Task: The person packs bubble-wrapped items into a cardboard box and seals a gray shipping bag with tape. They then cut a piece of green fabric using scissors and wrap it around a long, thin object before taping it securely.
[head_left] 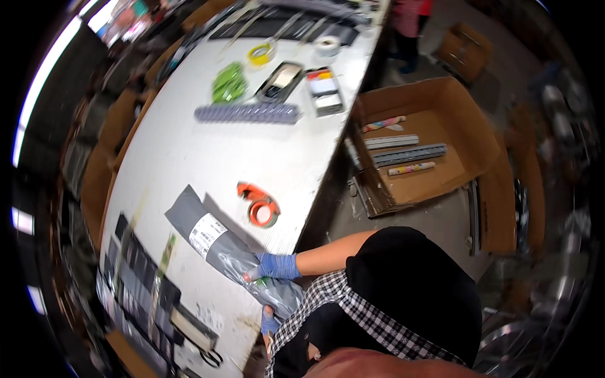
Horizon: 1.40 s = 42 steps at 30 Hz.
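A long grey plastic mailing bag (232, 258) with a white label lies slantwise on the white table, its near end at the table's edge by my body. My right hand (276, 266), in a blue fingerless glove, grips the bag near its lower end, fingers bent over the plastic. My left hand (270, 321), gloved alike, holds the bag's near end; only its thumb and part of the glove show, the rest is hidden by the bag and my apron. Just beyond the bag lies an orange tape dispenser (259, 208).
Across the white table (183, 157) lie a bubble-wrapped roll (246, 114), green plastic (229, 83), a yellow tape roll (259, 55) and two small boxes. Grey bags (135, 258) and scissors (211, 358) lie at lower left. An open carton (454, 126) with several tubes stands right.
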{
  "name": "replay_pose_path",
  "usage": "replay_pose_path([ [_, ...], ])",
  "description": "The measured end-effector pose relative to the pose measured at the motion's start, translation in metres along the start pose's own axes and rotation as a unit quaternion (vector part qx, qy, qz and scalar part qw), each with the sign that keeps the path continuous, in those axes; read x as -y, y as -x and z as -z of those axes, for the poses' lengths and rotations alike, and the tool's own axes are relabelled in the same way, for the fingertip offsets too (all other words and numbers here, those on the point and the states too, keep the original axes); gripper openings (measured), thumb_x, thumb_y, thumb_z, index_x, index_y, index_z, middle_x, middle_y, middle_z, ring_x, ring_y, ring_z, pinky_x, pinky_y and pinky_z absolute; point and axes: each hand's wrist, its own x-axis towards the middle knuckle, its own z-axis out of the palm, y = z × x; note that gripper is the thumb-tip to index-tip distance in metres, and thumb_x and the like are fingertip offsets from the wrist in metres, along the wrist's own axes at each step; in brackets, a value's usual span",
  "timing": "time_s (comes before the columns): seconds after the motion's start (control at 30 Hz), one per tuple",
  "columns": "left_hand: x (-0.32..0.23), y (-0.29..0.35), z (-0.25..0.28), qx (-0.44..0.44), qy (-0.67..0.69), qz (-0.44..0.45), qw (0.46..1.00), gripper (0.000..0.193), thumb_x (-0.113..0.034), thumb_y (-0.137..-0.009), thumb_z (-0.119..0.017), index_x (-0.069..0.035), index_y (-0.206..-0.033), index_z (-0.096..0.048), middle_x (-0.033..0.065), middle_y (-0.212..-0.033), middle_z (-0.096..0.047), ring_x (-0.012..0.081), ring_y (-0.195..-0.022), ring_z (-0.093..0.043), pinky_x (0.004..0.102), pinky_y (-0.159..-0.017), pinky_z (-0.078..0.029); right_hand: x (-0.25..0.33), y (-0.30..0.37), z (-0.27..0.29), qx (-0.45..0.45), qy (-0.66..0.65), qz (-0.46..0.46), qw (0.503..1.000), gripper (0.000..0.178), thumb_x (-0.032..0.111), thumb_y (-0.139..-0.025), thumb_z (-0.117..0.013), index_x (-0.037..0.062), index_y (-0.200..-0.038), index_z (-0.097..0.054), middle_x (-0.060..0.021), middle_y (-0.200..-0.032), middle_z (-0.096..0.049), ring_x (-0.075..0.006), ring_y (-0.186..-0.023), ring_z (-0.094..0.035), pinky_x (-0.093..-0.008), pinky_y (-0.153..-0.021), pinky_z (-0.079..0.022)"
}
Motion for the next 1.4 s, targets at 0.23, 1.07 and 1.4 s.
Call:
replay_pose_path([
  [0.23, 0.019, -0.081, -0.045, 0.016, -0.117, -0.024, 0.993, 0.059, -0.048, -0.088, -0.059, -0.004, -0.126, -0.05, 0.0121, -0.122, -0.057, 0.0296, -0.113, -0.053, 0.0455, -0.097, -0.044, 0.073, 0.087, 0.079, -0.188, 0.039, 0.218, 0.957, 0.079, 0.027, -0.071, -0.079, 0.0025, -0.137, -0.042, -0.0109, -0.121, -0.057, -0.0195, -0.111, -0.053, -0.0325, -0.096, -0.043],
  [1.07, -0.025, -0.239, -0.028, -0.239, -0.296, -0.216, 0.899, 0.057, -0.013, -0.086, -0.065, -0.009, -0.135, -0.035, 0.0063, -0.108, -0.057, 0.0154, -0.085, -0.053, 0.0282, -0.071, -0.048, 0.009, 0.45, 0.385, -0.784, -0.04, 0.254, 0.564, 0.031, 0.031, -0.094, -0.042, 0.0108, -0.071, -0.048, -0.0003, -0.066, -0.053, -0.0164, -0.058, -0.049, -0.0356, -0.05, -0.04],
  [1.4, 0.006, -0.225, -0.004, -0.01, -0.376, -0.224, 0.899, 0.046, -0.014, -0.087, -0.062, -0.004, -0.13, -0.049, 0.009, -0.123, -0.057, 0.0196, -0.106, -0.056, 0.0296, -0.091, -0.049, -0.062, 0.173, 0.162, -0.498, 0.318, 0.166, 0.79, 0.028, 0.006, -0.088, -0.063, 0.0016, -0.116, -0.06, -0.0073, -0.106, -0.063, -0.0135, -0.092, -0.059, -0.0248, -0.084, -0.047],
])
